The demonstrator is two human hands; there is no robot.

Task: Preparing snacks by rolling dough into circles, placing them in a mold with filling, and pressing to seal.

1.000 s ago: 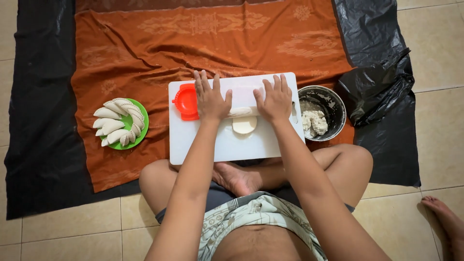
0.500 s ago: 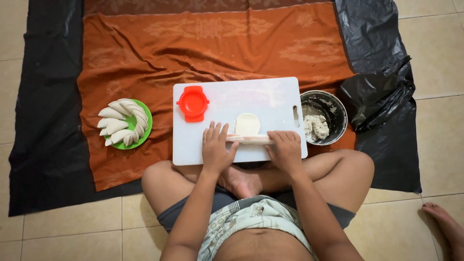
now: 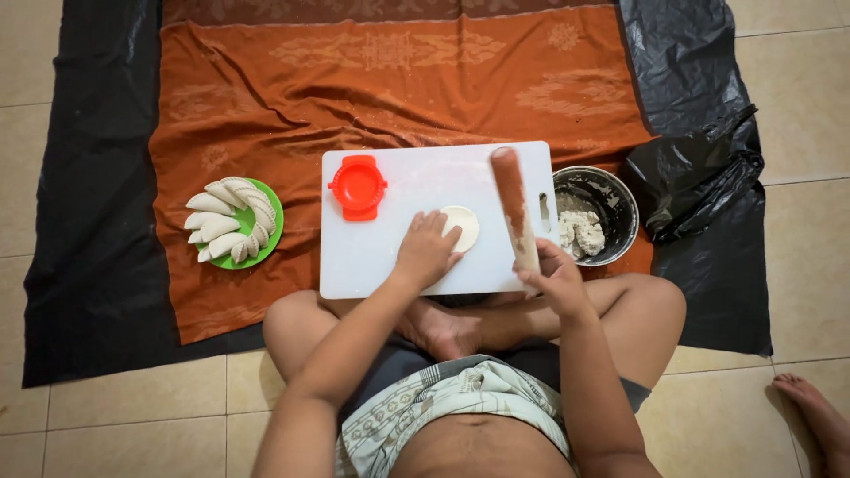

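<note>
A white cutting board (image 3: pixel 390 186) lies on an orange cloth in front of my crossed legs. A flat round disc of pale dough (image 3: pixel 466 223) rests on it. My left hand (image 3: pixel 425 252) lies on the board with its fingertips touching the dough disc's near edge. My right hand (image 3: pixel 553 279) grips the near end of a brown wooden rolling pin (image 3: pixel 513 204), which points away from me along the board's right side. A red round dumpling press (image 3: pixel 358 187) sits closed at the board's left.
A green plate (image 3: pixel 266 235) with several folded white dumplings sits left of the board. A metal bowl (image 3: pixel 620 199) holding a lump of dough stands at the right, beside a crumpled black plastic bag (image 3: pixel 699 190). Another person's bare foot (image 3: pixel 815 412) shows at lower right.
Both hands were rolling the pin crosswise over the dough. Now my right hand alone holds the pin, turned lengthwise at the right, and my left hand has gone to the flattened disc.
</note>
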